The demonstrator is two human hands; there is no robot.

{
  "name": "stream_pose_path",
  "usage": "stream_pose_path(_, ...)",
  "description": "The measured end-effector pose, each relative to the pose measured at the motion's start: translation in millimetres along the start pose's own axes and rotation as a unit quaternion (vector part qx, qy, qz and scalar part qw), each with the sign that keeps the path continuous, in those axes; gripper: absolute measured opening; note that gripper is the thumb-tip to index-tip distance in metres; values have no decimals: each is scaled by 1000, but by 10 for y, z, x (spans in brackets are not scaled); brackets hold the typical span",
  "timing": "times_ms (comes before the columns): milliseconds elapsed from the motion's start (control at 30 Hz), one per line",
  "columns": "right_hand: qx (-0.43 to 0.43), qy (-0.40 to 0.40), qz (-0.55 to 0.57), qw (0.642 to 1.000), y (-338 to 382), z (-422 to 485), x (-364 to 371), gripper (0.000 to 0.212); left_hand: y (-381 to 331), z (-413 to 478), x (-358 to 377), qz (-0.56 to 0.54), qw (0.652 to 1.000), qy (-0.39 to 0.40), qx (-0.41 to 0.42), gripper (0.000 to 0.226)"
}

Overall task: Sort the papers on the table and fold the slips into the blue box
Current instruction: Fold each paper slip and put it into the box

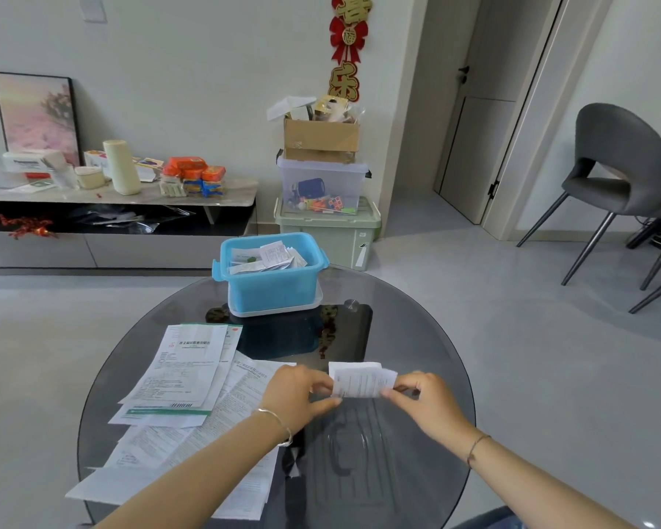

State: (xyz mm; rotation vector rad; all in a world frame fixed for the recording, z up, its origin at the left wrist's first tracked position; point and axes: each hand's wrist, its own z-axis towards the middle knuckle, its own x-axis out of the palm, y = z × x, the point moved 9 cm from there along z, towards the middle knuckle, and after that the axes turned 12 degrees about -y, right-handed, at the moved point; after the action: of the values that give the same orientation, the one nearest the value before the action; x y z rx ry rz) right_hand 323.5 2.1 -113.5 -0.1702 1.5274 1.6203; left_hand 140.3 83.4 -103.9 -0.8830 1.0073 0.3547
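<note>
A small white printed slip (361, 379) is held just above the round glass table (416, 337). My left hand (298, 395) pinches its left edge and my right hand (426, 395) pinches its right edge. The slip looks partly folded. The blue box (271, 288) stands at the table's far side, without a lid, and holds several folded slips. A pile of larger printed papers (184, 379) lies spread on the table's left half, partly under my left forearm.
The blue box sits on a clear lid. Behind the table stand stacked storage bins (327, 219) topped by a cardboard box. A low cabinet (111, 200) with clutter runs along the left wall. A grey chair (619, 177) stands at the right.
</note>
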Motion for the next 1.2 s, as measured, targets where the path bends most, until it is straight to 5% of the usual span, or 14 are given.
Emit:
stream_pose_path(267, 66, -43, 51, 996, -76, 159, 57, 23, 111, 93, -2, -109, 980, -33, -163, 10)
stream_pose_path(467, 59, -30, -10, 998, -62, 246, 170, 25, 139, 84, 61, -84, 976, -26, -200, 49)
stream_pose_path(733, 77, -21, -68, 995, -54, 303, 227, 29, 135, 84, 91, -51, 977, -19, -205, 63)
stream_pose_path(933, 98, -15, -73, 992, -40, 297, 219, 29, -227, 161, 16, 86, 996, -17, 13, 30)
stream_pose_path(1200, 61, -23, -87, 994, 59, 226, 189, 26, -319, -31, 276, 183, 959, 153, 155, 48)
